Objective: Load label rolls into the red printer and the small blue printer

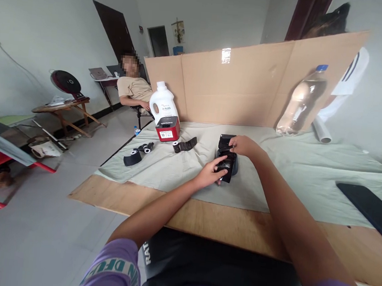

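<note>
Black device (226,160) — a small boxy unit, probably a compact printer or similar, lying on the pale green cloth (275,167) near the middle of the table, a little toward the near edge. Its long axis runs away from the wearer, near end toward the plywood edge, far end toward the cardboard screen (248,81). What looks like a lid or upper part at the far end is raised; detail is too dark to read.

Left hand (210,174) — fingers closed on the near end of the device, thumb on top; judged to be steadying it against the cloth.

Right hand (243,146) — fingers curled over the far, raised part, gripping or pressing it from above; exactly what the fingertips touch is hidden. The two hands brace opposite ends, which keeps the unit from sliding.

Nearby, left of the device:
- black strip (184,145), lying flat
- small black rolls (145,148) and a black roll (132,158), well apart from the hands
- white jug (163,101) standing upright behind a red box (167,131)

Right side: clear bottle (301,103) leaning against the cardboard; dark flat slab (367,209) near the cloth's corner.

Beyond the table — a seated person (134,89), a round fan (65,81) on a low wooden table.
</note>
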A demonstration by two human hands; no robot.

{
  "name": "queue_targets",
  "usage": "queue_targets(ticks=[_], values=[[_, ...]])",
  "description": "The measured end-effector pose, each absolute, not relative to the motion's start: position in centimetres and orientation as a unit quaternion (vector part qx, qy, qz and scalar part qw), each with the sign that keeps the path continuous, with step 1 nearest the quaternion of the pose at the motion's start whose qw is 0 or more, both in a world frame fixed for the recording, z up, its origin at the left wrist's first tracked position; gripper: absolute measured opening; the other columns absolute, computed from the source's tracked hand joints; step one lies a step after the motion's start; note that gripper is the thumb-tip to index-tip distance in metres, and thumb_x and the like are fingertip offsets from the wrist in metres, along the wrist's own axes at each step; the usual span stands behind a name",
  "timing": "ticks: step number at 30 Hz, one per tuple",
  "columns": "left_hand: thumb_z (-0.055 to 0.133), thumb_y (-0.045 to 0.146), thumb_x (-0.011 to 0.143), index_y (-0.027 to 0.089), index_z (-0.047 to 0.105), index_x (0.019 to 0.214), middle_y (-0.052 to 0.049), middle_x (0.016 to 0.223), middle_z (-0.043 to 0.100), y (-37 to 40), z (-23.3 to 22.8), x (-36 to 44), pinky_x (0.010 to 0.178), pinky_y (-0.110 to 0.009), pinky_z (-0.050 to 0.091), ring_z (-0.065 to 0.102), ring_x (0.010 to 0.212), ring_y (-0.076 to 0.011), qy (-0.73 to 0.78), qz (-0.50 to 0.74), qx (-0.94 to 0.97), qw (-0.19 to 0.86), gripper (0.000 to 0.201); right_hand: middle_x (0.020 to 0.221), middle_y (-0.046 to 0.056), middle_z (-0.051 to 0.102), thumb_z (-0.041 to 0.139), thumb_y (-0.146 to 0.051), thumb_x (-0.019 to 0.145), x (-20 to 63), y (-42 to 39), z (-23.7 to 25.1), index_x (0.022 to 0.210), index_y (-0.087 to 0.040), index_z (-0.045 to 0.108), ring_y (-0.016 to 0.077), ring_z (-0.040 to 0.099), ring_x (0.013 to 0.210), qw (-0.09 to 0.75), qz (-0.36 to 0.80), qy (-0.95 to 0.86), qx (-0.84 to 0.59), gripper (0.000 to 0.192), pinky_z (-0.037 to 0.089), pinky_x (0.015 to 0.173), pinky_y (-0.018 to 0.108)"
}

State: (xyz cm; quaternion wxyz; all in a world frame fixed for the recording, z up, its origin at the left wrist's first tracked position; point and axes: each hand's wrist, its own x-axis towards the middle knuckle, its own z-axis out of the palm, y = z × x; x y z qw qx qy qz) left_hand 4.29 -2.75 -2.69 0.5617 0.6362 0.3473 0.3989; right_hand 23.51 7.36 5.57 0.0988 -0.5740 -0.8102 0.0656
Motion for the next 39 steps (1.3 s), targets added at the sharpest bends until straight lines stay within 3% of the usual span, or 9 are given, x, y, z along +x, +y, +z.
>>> queue_targets(ticks=[14, 22, 29, 36, 39], values=[[0.076, 0.04, 0.081, 0.017, 0.042, 0.152, 0.005, 0.064, 0.059, -2.4, -3.0, 4.1, 0.046, -0.02, 0.047, 0.055, 0.043, -0.0087, 0.327, 0.374, 0.661, 0.562, 0.083, 0.102, 0.006, 0.079, 0.067, -0.019, 0.077, 23.0, 7.1, 5.9, 0.097, -0.021, 0.08, 0.0246, 0.071, 0.099, 0.112, 0.09, -0.776, -0.614, 0.024, 0.052, 0.087, 0.03], [0.076, 0.04, 0.081, 0.017, 0.043, 0.152, 0.005, 0.065, 0.06, -2.4, -3.0, 4.0, 0.048, -0.02, 0.047, 0.056, 0.044, -0.008, 0.321, 0.371, 0.666, 0.562, 0.082, 0.094, 0.003, 0.078, 0.07, -0.025, 0.078, 23.5, 6.9, 5.8, 0.1, -0.021, 0.078, 0.0209, 0.072, 0.088, 0.138, 0.125, -0.752, -0.632, 0.024, 0.054, 0.079, 0.026], [0.075, 0.037, 0.083, 0.018, 0.044, 0.152, 0.006, 0.062, 0.058, -2.2, -3.1, 4.1, 0.048, -0.019, 0.046, 0.057, 0.045, -0.0083, 0.334, 0.371, 0.668, 0.552, 0.078, 0.108, 0.007, 0.075, 0.072, -0.015, 0.071, 22.1, 6.4, 4.4, 0.095, -0.024, 0.076, 0.0243, 0.069, 0.099, 0.094, 0.076, -0.753, -0.647, 0.026, 0.054, 0.085, 0.032], [0.068, 0.034, 0.088, 0.014, 0.05, 0.147, 0.008, 0.055, 0.053, -2.3, -2.8, 3.9, 0.05, -0.019, 0.044, 0.057, 0.045, -0.0086, 0.335, 0.353, 0.695, 0.53, 0.064, 0.118, 0.009, 0.071, 0.068, -0.019, 0.077, 20.9, 5.2, 4.8, 0.09, -0.024, 0.076, 0.0264, 0.068, 0.103, 0.077, 0.065, -0.743, -0.662, 0.017, 0.052, 0.086, 0.036], [0.068, 0.035, 0.088, 0.015, 0.052, 0.146, 0.007, 0.057, 0.056, -2.3, -2.8, 3.8, 0.05, -0.019, 0.044, 0.057, 0.045, -0.0083, 0.334, 0.356, 0.693, 0.53, 0.064, 0.115, 0.012, 0.071, 0.064, -0.027, 0.083, 21.4, 5.4, 5.3, 0.099, -0.022, 0.074, 0.0277, 0.066, 0.105, 0.118, 0.044, -0.726, -0.677, 0.019, 0.052, 0.087, 0.036]])
